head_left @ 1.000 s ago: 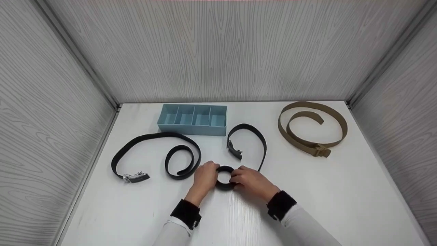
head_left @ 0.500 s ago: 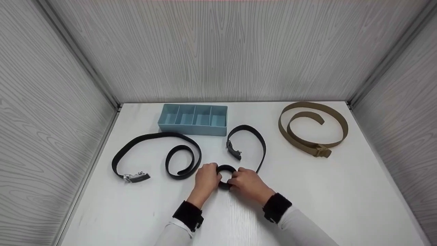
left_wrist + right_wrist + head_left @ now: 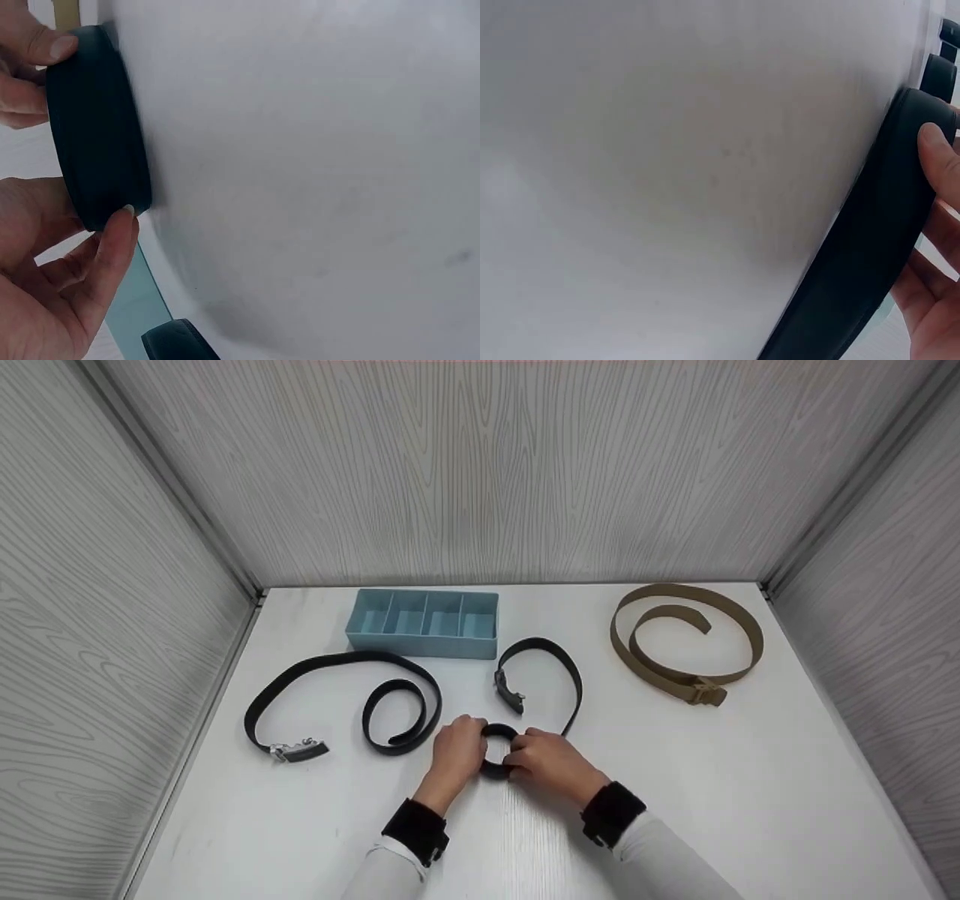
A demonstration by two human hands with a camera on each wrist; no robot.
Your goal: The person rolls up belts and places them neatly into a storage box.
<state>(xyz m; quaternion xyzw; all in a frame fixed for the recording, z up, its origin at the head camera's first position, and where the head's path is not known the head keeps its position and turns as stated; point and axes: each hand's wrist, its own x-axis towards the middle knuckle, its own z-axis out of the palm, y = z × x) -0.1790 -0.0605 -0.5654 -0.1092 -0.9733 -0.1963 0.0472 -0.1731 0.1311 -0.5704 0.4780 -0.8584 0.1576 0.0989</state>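
Note:
Between my two hands at the front middle of the table is a black belt, its one end wound into a roll (image 3: 495, 771). My left hand (image 3: 459, 751) grips the left side of the roll, with a fingertip against its outer face in the left wrist view. On the right side, my right hand (image 3: 551, 765) pinches the roll, fingers over its rim. From behind the right hand the unrolled strap (image 3: 576, 679) curves up and back to a dark buckle (image 3: 510, 694). The roll stands on edge, seen from its broad side (image 3: 97, 135) in the left wrist view.
A blue tray (image 3: 420, 645) with several compartments stands behind the hands. On the left lies another black belt (image 3: 259, 701), loosely coiled, with a silver buckle (image 3: 300, 750). A tan belt (image 3: 754, 634) lies looped at the back right. Grey wood-grain panels (image 3: 480, 472) enclose the table.
The loose strap and its buckle have drawn slightly toward the hands, and its loop looks a little smaller. The right hand has shifted slightly left; both keep hold of the roll.

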